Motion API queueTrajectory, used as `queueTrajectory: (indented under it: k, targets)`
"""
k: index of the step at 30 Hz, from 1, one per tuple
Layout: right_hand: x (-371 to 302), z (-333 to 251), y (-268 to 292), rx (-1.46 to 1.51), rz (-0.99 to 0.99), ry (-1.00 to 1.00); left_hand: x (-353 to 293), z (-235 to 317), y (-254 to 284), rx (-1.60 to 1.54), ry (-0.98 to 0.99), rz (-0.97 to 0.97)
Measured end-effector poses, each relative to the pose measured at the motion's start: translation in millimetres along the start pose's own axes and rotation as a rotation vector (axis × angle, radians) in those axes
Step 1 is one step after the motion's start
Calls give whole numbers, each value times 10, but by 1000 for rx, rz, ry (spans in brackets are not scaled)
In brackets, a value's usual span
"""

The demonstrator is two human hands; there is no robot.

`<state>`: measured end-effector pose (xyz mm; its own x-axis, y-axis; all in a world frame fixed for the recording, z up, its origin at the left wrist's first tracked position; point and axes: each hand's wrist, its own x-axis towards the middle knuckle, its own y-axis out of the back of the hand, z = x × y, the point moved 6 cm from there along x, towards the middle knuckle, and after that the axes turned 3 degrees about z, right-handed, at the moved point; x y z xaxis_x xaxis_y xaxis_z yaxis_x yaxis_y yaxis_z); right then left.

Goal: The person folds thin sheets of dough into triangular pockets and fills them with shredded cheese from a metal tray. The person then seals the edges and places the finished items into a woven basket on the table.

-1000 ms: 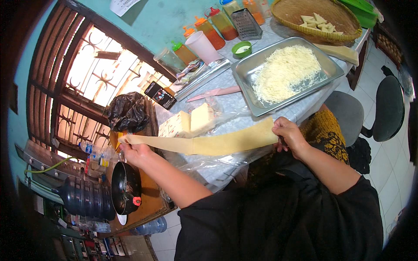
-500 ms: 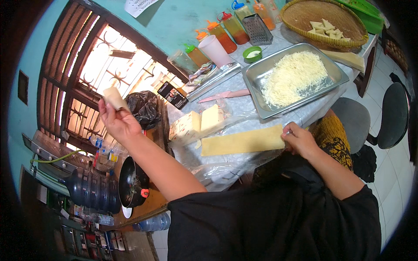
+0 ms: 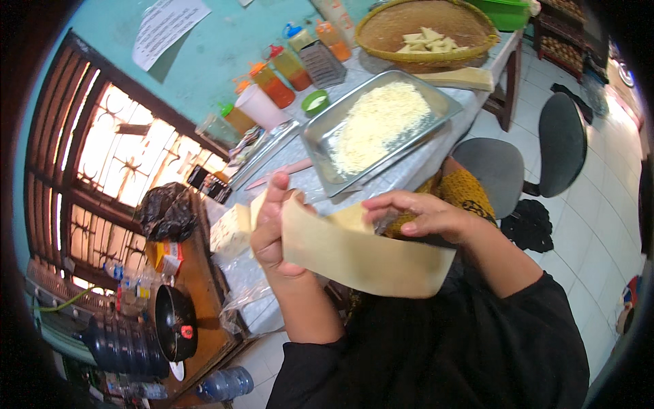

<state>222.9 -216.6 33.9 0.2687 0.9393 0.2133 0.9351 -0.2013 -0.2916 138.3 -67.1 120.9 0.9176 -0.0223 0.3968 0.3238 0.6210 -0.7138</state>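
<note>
Close to my body, a long pale strip of dough sheet (image 3: 368,255) hangs in the air, bending down and to the right. My left hand (image 3: 271,228) grips its left end between thumb and fingers. Behind the strip, another section of dough (image 3: 351,218) shows near the right fingertips; whether it is the same piece I cannot tell. My right hand (image 3: 429,215) is spread, its fingers slightly blurred at that section. Partly hidden by my left hand, a block of pale stacked sheets (image 3: 231,228) rests on the table.
A metal tray (image 3: 320,153) of shredded cheese (image 3: 381,123) lies beyond my hands, beside a pink knife (image 3: 279,172). Farther back are a woven basket (image 3: 381,34) with folded dough pieces, a grater (image 3: 321,63) and sauce bottles (image 3: 271,85). A black pan (image 3: 175,324) is at left.
My left hand has come down from the window side to in front of my body. The dough strip that lay on the table is lifted. My right hand's fingers have spread.
</note>
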Motion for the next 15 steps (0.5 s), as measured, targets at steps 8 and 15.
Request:
queueTrajectory:
  k: [8,15]
  targets:
    - [-310,263,-293,708,-461,-332,194,-19,511,150,-46,311]
    - [-220,654,138,464,90,-392,-359,553,709,173,-342,441]
